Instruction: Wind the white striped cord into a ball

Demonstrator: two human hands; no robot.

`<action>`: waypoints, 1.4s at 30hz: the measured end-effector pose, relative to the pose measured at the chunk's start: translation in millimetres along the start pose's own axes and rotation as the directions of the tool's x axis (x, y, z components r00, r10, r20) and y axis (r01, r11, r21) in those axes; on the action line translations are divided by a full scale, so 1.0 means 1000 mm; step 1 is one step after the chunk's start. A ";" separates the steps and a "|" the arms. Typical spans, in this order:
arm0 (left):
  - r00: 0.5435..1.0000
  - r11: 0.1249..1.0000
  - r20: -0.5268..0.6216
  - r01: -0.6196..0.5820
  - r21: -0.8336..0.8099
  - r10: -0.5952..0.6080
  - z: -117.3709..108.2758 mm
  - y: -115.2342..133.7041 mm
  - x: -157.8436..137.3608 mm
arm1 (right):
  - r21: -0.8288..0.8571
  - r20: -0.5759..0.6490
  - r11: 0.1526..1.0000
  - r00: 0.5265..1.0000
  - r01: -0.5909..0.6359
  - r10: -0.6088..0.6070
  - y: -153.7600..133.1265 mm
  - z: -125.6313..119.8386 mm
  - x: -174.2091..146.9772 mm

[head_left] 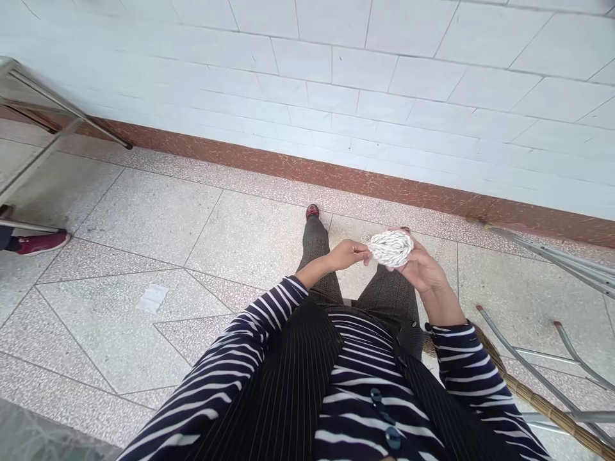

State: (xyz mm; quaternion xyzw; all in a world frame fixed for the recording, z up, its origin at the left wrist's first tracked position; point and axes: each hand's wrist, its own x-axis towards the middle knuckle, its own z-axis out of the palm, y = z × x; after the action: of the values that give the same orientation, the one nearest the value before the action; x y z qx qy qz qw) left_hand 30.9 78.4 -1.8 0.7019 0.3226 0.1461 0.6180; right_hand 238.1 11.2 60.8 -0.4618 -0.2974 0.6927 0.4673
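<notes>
A small oval piece of braided white cord (pixel 393 248) is held up in front of my legs. My left hand (pixel 350 254) pinches its left end between thumb and fingers. On the other side, my right hand (pixel 423 267) cups the piece from behind and grips its right edge, with the thumb at the front. Some of the right fingers are hidden behind the cord. A little loose strand shows by the left fingertips.
A metal-framed table (pixel 72 121) stands by the wall at the left, near another person's red shoe (pixel 44 243). Paper (pixel 154 298) lies on the floor. At the right are a broom (pixel 542 403), a tubular metal frame (pixel 533 352) and folded metal poles (pixel 552 253).
</notes>
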 end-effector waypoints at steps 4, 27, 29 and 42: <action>0.999 0.999 0.038 0.002 -0.043 0.000 0.004 -0.001 -0.004 | -0.092 -0.152 0.983 0.973 0.160 -0.173 -0.028 -0.006 -0.001; 0.980 0.887 0.055 -0.196 0.419 0.190 -0.041 0.047 0.009 | -0.459 0.051 0.862 0.963 -0.214 0.266 0.021 -0.012 0.007; 0.978 0.896 0.062 -0.208 0.392 0.200 -0.037 0.045 0.008 | -0.289 0.072 0.930 0.964 -0.225 0.255 0.022 -0.012 0.000; 0.976 0.975 0.018 -0.218 -0.036 0.219 -0.009 0.010 0.019 | -0.112 -0.009 0.993 0.999 -0.044 0.043 0.009 0.003 -0.036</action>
State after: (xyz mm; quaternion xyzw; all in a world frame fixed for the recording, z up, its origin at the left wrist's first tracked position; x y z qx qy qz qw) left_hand 41.8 97.1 5.6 0.7240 0.2342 0.2110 0.6135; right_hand 236.8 -25.6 67.5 -0.4961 -0.3242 0.6833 0.4265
